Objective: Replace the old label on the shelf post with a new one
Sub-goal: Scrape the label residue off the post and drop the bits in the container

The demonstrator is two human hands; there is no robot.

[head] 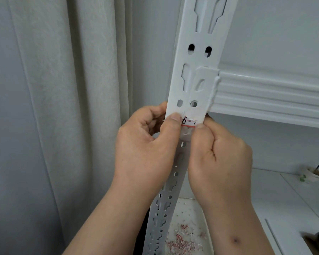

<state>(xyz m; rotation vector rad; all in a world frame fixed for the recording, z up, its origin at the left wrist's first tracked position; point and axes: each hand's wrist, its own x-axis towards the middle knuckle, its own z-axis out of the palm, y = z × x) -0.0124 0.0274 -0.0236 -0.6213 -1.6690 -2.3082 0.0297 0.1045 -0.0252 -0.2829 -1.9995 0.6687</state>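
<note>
We had both hands on one white post (197, 74), a slotted upright that ran from the top of the view down and a little leftward between our forearms. On its face sat one label (188, 122), white with a red lower edge and black handwriting reading something like "6-", its top edge torn and ragged. The label's long axis lay across the post, at right angles to the post's length.

Our left hand (147, 142) came in from the left with fingers curled, the thumb pressed flat on the label's left end. Our right hand (221, 155) closed in from the right, fingers curled, its thumb tip at the label's right end; whether it pinched a lifted corner or only scraped at it we could not tell. Both hands were touching the label, neither nearer than the other.

Peeling would likely run along that crosswise axis, from one end toward the other.

Below lay many pink and white scraps (184, 240). One shelf beam (273, 92) joined the post. One cup (312, 174) stood well apart.
</note>
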